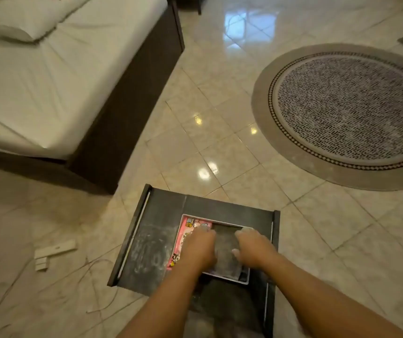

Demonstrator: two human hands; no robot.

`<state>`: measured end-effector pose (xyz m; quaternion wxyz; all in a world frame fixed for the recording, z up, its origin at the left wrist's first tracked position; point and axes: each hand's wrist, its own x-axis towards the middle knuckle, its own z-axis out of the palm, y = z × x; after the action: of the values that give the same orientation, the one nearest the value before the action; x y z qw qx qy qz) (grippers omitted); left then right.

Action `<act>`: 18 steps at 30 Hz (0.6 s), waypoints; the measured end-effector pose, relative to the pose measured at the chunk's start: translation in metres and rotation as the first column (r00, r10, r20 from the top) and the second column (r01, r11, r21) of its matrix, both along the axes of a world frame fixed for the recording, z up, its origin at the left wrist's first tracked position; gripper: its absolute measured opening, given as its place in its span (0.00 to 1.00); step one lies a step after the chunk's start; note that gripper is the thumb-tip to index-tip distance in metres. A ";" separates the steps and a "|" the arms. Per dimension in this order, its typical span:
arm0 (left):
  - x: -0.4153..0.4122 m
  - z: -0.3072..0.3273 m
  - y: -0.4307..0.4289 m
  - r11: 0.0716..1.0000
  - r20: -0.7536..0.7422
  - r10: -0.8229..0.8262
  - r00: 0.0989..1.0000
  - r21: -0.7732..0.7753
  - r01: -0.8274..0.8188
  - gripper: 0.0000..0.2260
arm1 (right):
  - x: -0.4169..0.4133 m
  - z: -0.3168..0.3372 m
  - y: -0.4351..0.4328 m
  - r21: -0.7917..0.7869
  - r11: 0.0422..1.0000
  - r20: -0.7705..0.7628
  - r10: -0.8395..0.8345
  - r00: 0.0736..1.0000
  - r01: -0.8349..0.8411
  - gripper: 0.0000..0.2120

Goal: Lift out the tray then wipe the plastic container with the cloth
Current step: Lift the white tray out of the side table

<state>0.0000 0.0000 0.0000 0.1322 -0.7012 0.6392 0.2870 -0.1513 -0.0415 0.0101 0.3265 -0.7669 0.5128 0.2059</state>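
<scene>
A dark open drawer (146, 240) sits low in front of me over the tiled floor. Inside it lies a white-rimmed plastic container (220, 221) with a pink cartoon-printed part (190, 231) on its left side. A grey dusty tray (224, 254) fills the container's right side. My left hand (200, 247) holds the tray's left edge, fingers curled down beside the pink part. On the tray's right edge is my right hand (254, 250), thumb inside and fingers over the rim. The tray rests level in the container.
A bed (49, 76) with a white sheet and dark frame stands to the left. A round patterned rug (349, 113) lies at the right. White plastic pieces (54, 252) and thin wires (98, 269) lie on the floor left of the drawer.
</scene>
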 end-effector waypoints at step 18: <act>-0.030 -0.114 -0.025 0.952 0.129 -0.244 0.961 -0.155 0.263 0.16 | 0.019 -0.125 0.010 -0.349 0.937 -0.119 -0.014 0.993 -0.028 0.18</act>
<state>-0.0303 -0.0248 -0.1136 0.1418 -0.6365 0.7380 0.1734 -0.1323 -0.0316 -0.1153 0.1527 -0.8008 0.5571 0.1581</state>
